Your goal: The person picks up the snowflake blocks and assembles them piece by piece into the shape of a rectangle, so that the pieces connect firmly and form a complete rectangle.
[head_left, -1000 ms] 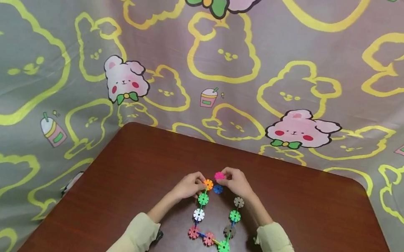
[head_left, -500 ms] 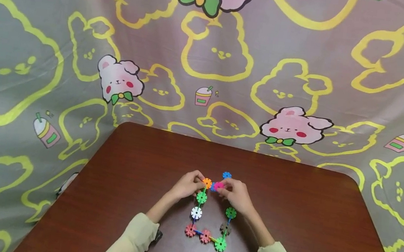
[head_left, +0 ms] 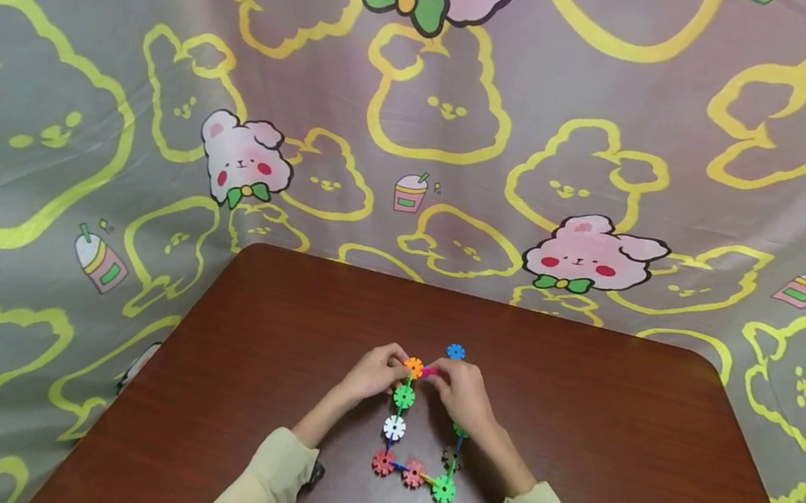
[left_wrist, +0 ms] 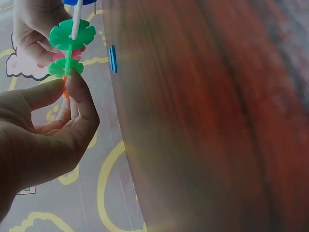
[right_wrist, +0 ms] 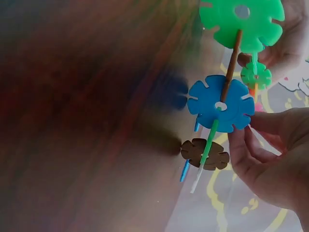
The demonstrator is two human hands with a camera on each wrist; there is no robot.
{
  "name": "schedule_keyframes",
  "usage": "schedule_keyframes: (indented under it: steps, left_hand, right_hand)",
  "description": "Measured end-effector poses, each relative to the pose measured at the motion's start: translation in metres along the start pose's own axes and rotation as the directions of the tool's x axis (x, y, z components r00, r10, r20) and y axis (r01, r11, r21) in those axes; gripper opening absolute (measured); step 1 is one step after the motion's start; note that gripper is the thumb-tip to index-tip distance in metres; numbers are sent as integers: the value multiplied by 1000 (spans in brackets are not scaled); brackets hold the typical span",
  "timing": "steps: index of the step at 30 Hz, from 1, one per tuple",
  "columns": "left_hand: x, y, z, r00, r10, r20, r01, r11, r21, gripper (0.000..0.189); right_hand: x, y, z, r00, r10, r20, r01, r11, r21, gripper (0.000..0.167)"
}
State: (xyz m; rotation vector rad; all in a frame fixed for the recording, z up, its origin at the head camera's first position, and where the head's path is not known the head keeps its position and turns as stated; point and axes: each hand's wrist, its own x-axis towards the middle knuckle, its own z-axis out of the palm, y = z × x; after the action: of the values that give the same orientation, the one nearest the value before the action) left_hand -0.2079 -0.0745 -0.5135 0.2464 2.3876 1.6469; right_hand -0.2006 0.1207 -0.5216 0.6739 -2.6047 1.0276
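A chain of colourful notched plastic discs stands over the table. At its left end my left hand pinches an orange disc between thumb and fingers; in the left wrist view that orange disc shows edge-on. Just right of it, my right hand holds a pink disc, turned edge-on beside the orange one. Below the left hand run a green disc and a white disc. The right hand and forearm cover part of the chain's right side.
Salmon discs and a bright green disc form the chain's near side. A loose blue disc lies beyond the right hand on the brown table. A patterned cloth hangs behind the table.
My right hand has brought the pink disc down and left to the orange disc and turned it from face-up to edge-on. The loose blue disc has come into sight. The left hand stays put.
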Motion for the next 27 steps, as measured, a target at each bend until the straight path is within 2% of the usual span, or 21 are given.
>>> schedule_keyframes:
  steps: [5, 8, 12, 15, 18, 22, 27]
  left_hand:
    - [0, 1, 0, 999, 40, -15, -40, 999, -6, 12]
    - [0, 1, 1, 998, 50, -23, -50, 999, 2, 10]
    - [1, 2, 0, 999, 39, -19, -40, 999, -23, 10]
    - [1, 2, -1, 1000, 11, 5, -11, 997, -75, 11]
    - [1, 2, -2, 999, -10, 36, 13, 995, -103, 14]
    - [-2, 2, -4, 999, -13, 33, 16, 996, -88, 18]
    - [-6, 3, -4, 999, -16, 41, 19, 997, -74, 21]
  right_hand:
    - [-1, -2, 3, 988, -139, -62, 132, 986, -105, 13]
    - [-2, -2, 5, 981, -181, -67, 170, 975, -145, 14]
    - [-1, 0, 5, 977, -206, -50, 198, 971, -136, 14]
    - [2, 3, 0, 983, -180, 30, 182, 979, -94, 11]
    - [9, 9, -8, 982, -79, 170, 89, 995, -51, 22]
    - [22, 17, -13, 947, 24, 321, 1, 997, -78, 35]
    - [35, 26, -8, 907, 38, 419, 18, 991, -130, 24]
